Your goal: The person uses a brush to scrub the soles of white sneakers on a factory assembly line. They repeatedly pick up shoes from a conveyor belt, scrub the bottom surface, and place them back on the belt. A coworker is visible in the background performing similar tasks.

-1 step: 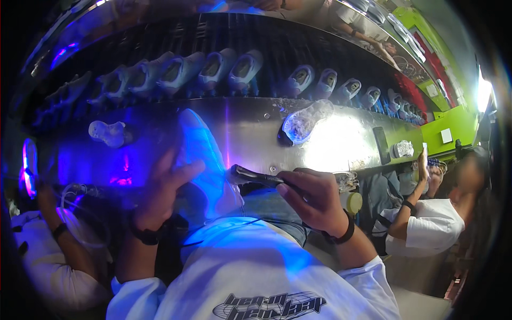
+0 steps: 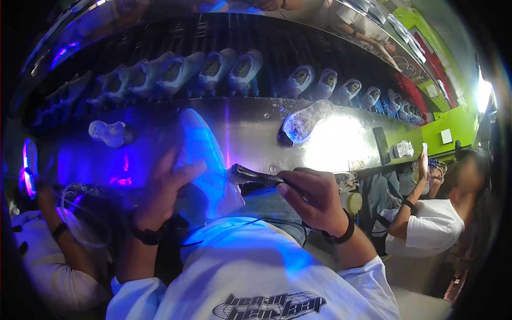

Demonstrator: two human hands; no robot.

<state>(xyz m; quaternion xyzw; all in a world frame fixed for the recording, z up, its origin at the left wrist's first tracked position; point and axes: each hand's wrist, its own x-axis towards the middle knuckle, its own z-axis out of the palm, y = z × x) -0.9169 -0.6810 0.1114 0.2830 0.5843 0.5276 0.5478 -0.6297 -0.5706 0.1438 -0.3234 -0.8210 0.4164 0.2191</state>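
Observation:
A white shoe (image 2: 201, 146), lit blue, stands with its toe pointing away from me over the near edge of the metal bench. My left hand (image 2: 162, 194) grips its left side, the thumb lying on the upper; the other fingers are partly hidden. In my right hand (image 2: 314, 200) is a brush (image 2: 256, 176) with a dark handle, held between thumb and fingers. The brush tip meets the shoe's right side near the heel; whether its bristles touch is hard to tell.
Shoes (image 2: 242, 72) stand in a row along the dark conveyor beyond the metal bench (image 2: 250, 138). On the bench lie a crumpled clear-and-white bundle (image 2: 309, 122) and a whitish rounded piece (image 2: 109, 133). Co-workers sit at left (image 2: 53, 261) and right (image 2: 432, 226).

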